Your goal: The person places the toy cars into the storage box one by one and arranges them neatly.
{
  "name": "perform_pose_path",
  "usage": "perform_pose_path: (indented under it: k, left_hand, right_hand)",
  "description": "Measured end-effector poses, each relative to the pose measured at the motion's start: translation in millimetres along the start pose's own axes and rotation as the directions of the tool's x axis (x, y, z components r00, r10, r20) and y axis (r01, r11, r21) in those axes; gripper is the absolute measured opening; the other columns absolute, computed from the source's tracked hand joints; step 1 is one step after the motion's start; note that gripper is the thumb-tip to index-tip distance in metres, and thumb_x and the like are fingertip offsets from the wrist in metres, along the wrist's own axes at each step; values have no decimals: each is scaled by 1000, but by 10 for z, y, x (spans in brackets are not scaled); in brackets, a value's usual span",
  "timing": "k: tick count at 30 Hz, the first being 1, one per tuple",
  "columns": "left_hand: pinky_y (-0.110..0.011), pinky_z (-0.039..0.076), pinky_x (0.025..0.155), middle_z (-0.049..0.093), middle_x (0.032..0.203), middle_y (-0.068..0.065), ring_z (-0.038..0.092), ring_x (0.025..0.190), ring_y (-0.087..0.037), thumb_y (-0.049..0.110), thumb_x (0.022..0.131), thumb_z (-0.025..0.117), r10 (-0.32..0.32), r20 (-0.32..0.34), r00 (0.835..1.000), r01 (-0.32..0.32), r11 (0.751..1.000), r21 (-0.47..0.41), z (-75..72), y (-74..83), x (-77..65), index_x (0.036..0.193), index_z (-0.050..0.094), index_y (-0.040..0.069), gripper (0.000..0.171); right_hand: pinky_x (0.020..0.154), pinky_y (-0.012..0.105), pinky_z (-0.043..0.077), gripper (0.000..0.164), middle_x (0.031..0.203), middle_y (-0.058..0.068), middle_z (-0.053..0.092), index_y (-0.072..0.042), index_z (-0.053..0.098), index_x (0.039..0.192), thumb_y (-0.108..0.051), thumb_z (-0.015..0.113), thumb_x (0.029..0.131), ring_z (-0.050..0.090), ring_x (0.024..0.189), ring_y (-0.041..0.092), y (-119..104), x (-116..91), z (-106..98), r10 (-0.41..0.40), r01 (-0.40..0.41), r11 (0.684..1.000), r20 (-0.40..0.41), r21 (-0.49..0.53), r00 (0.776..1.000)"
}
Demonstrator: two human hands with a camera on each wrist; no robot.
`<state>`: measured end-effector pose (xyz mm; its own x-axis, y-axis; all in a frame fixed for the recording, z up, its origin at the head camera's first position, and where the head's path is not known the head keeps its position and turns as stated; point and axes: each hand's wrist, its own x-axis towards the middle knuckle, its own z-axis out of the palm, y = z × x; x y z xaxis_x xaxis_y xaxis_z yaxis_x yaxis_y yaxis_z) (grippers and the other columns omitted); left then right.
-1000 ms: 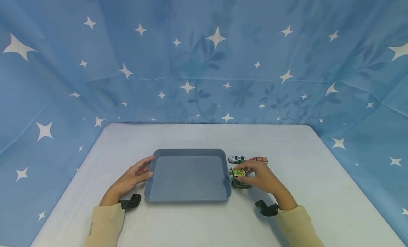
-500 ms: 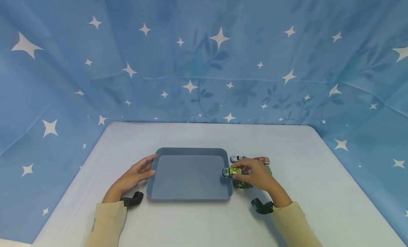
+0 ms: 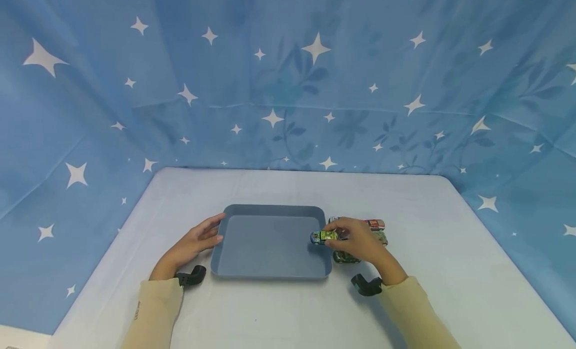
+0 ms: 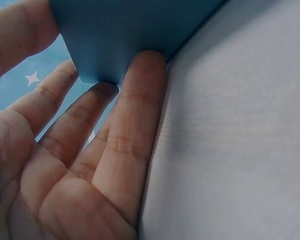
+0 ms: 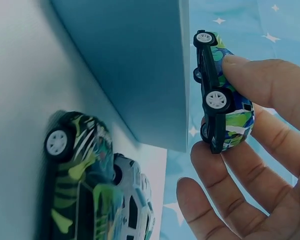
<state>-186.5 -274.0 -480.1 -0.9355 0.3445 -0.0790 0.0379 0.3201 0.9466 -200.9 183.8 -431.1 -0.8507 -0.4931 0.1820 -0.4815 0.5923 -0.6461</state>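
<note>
My right hand (image 3: pixel 357 239) pinches a blue and yellow-green toy car (image 3: pixel 321 237) between thumb and fingers. The car overlaps the right side of a grey-blue tray (image 3: pixel 265 249) in the head view. From the right wrist, the toy car (image 5: pixel 222 95) shows its white-hubbed wheels and dark underside, raised past the tray wall (image 5: pixel 135 75). At the tray's left side, my left hand (image 3: pixel 191 244) rests with extended fingers touching it. The left wrist view shows fingertips (image 4: pixel 147 62) against the tray's outer wall (image 4: pixel 110 35).
Right of the tray are a dark green camouflage car (image 3: pixel 346 257), a red car (image 3: pixel 375 224), an olive car (image 3: pixel 381 237) and a white car (image 3: pixel 333 219), partly hidden by the right hand. A starry blue curtain (image 3: pixel 288 89) surrounds the white table (image 3: pixel 270 309).
My right hand has lifted the blue and yellow-green toy car from among the others and carried it left over the tray's right rim. The left hand stays at the tray's left side.
</note>
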Motion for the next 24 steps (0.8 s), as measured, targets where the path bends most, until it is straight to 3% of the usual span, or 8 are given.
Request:
perform_pose_path:
  k: [16,24]
  left_hand:
    - [-66,37,121,23,174,-31,28,157,-56,20,109,66,0,-1,1000,0,1000,-23,12,-14,15,171,27,2,75]
    - [-65,38,121,21,173,-34,27,157,-57,19,110,65,38,20,999,-37,998,-41,4,14,0,170,26,-1,75]
  right_hand:
    - [86,42,63,25,113,6,77,-5,81,117,-10,86,93,69,96,19,-105,155,45,12,-13,999,38,39,999]
    - [85,41,61,23,107,4,77,-4,81,116,-8,85,94,67,93,17,-167,245,71,-20,14,994,52,110,998]
